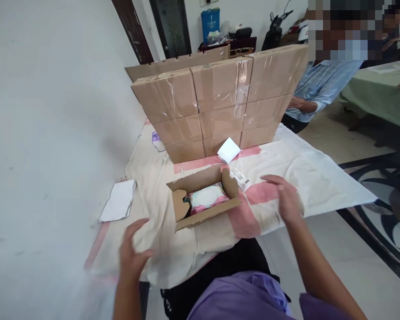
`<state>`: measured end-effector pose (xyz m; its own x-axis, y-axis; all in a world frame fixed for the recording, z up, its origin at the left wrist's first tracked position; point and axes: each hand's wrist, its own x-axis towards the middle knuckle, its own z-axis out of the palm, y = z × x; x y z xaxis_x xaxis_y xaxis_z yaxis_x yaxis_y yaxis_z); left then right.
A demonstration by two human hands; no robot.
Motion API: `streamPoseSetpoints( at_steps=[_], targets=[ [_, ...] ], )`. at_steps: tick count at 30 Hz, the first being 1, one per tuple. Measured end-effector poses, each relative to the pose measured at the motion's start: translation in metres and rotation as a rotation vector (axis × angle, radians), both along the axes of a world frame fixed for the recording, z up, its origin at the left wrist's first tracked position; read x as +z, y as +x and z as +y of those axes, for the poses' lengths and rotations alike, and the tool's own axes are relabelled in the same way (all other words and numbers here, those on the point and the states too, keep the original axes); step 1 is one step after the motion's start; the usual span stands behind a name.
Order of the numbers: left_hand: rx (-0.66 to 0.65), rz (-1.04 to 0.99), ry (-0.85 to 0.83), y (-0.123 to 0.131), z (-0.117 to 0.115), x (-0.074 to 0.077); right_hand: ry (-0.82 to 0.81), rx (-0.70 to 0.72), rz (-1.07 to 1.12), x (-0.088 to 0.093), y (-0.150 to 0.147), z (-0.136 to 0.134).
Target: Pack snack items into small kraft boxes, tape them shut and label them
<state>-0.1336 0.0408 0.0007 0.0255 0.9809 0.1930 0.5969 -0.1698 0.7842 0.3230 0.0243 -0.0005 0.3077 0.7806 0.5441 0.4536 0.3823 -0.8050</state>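
An open cardboard box (206, 218) sits on the cloth-covered table (160, 260) in front of me, its flaps raised. Inside lies a plump pink and teal package (207, 198) with a pale oval on top. My left hand (131, 251) hovers left of the box, thumb and fingers apart, holding nothing. To the right of the box my right hand (286, 200) is raised, fingers stretched out and also holding nothing. Neither hand touches the box. A small white object (242, 179), whose kind I cannot make out, lies against the box's right end.
Taped cardboard cartons (220, 104) form a wall behind the box. A folded white paper (229, 150) leans at its foot. White sheets (118, 201) lie at the left edge, near the wall. A purple packet (156, 138) is farther back. Another person in a blue shirt (333, 86) is at right.
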Motion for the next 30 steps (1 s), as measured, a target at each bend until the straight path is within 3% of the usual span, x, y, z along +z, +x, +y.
streamPoseSetpoints(
  at_steps=[3, 6, 9, 12, 13, 15, 18, 22, 26, 30],
  targets=[
    [-0.099, -0.059, 0.175, 0.014, 0.009, -0.008, -0.122, 0.457, -0.146, 0.01, -0.063, 0.031],
    [-0.123, -0.125, 0.285, 0.033, 0.03, -0.018, -0.071, 0.573, -0.12, -0.006, -0.102, 0.04],
    [-0.028, -0.23, 0.273, 0.045, 0.049, -0.024, 0.001, 0.487, -0.048, -0.026, -0.118, 0.039],
    [-0.117, -0.376, 0.157, 0.049, 0.06, -0.03, 0.01, 0.266, 0.128, -0.033, -0.123, 0.043],
    [-0.152, -0.418, 0.135, 0.049, 0.063, -0.032, -0.004, 0.256, 0.162, -0.032, -0.123, 0.046],
    [-0.163, -0.434, 0.175, 0.047, 0.065, -0.035, -0.036, 0.373, 0.154, -0.029, -0.121, 0.057],
    [-0.113, -0.25, 0.301, 0.045, 0.062, -0.032, 0.03, 0.536, 0.134, -0.028, -0.119, 0.074],
    [-0.131, 0.049, 0.307, 0.048, 0.049, -0.013, 0.151, 0.548, 0.191, -0.034, -0.12, 0.085],
    [-0.176, 0.285, 0.304, 0.062, 0.035, 0.005, 0.11, 0.571, 0.168, -0.032, -0.119, 0.084],
    [-0.15, 0.411, 0.34, 0.075, 0.028, 0.008, 0.063, 0.571, 0.149, -0.026, -0.116, 0.089]
  ],
)
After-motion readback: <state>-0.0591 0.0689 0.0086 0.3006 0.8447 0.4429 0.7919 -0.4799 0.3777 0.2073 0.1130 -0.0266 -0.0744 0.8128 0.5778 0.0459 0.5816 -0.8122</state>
